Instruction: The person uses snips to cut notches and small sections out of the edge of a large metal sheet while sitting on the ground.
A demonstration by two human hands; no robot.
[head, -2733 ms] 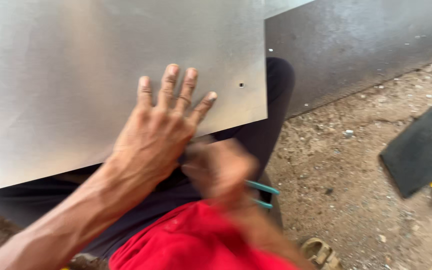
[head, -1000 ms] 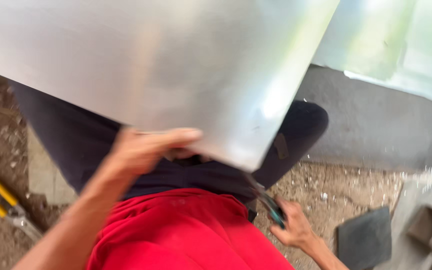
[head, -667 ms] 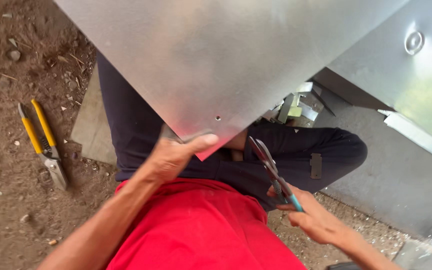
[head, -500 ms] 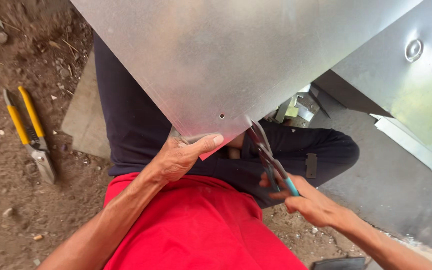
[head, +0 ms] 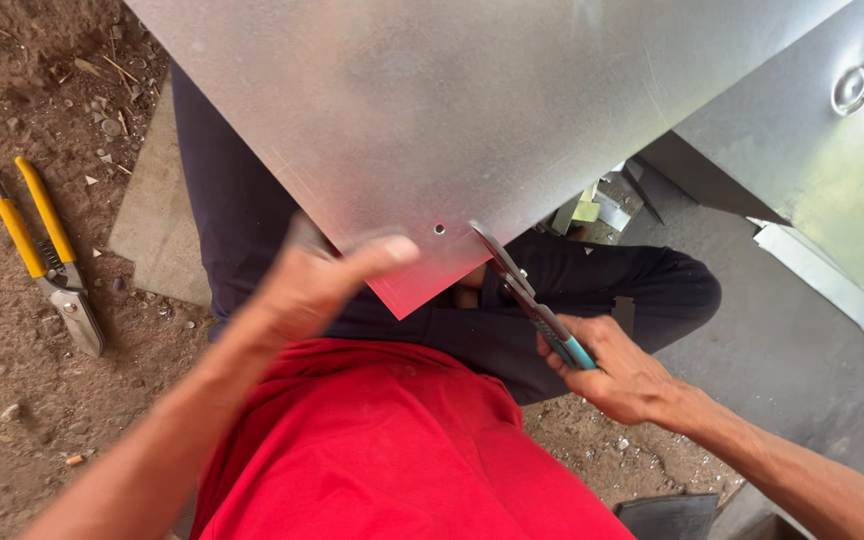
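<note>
Large flat sheet of grey galvanised metal (head: 422, 110), held tilted over the person's lap, its lower corner pointing toward the red shirt (head: 392, 450), a small round hole near that corner; second grey metal panel (head: 802, 150) with a round pressed boss, at the upper right; left hand (head: 317, 285), blurred, clasping the sheet's lower edge, thumb lying on top beside the hole; right hand (head: 622, 375), closed around the teal handles of grey metal snips (head: 532, 300), blades meeting the sheet's edge right of the hole; yellow-handled tin snips (head: 47, 255) on bare dirt, left, well apart.
</note>
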